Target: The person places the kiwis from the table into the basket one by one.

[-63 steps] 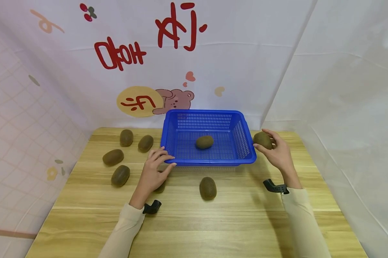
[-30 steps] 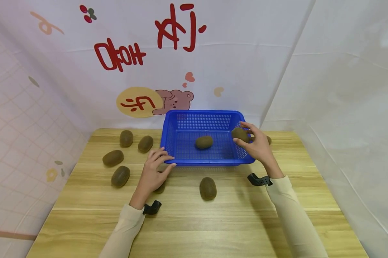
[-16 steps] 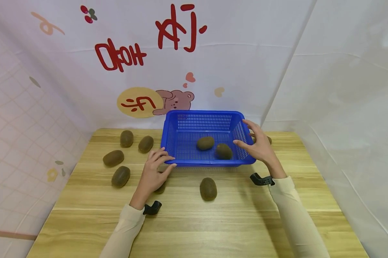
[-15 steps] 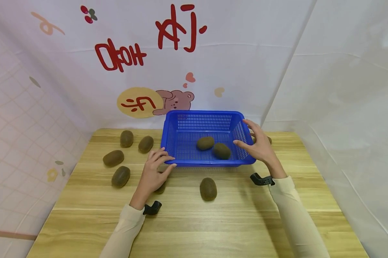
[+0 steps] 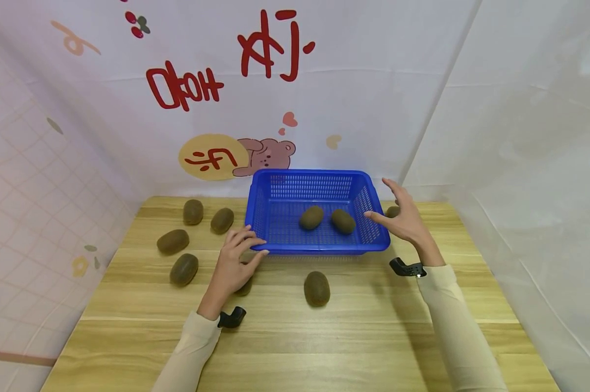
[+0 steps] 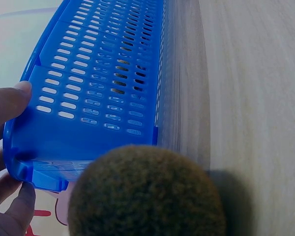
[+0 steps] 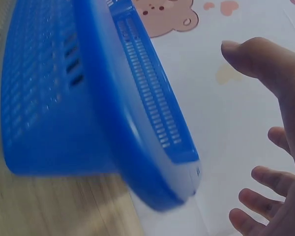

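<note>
My left hand (image 5: 233, 261) grips the front left corner of a blue plastic basket (image 5: 319, 250); in the left wrist view its thumb and fingers stand on either side of the rim. Two brown kiwis lie inside, one kiwi (image 5: 311, 218) near the middle and another kiwi (image 5: 343, 221) just right of it. Over the basket's right rim hovers my right hand (image 5: 406, 220), thumb and fingers spread with nothing between them. Behind that hand a kiwi (image 5: 393, 212) on the table is partly covered. Another kiwi (image 6: 147, 196) sits below my left hand, mostly hidden in the head view.
Several kiwis lie on the wooden table (image 5: 285, 348) left of the basket, among them one kiwi (image 5: 184, 269) nearest the left forearm. A single kiwi (image 5: 316, 288) rests in front of the basket. A printed white cloth (image 5: 363, 98) hangs close behind it.
My right hand carried a kiwi from the right over the basket and let it go. That kiwi rolled beside the first one. The hand has since drawn back rightward; my left hand has stayed.
</note>
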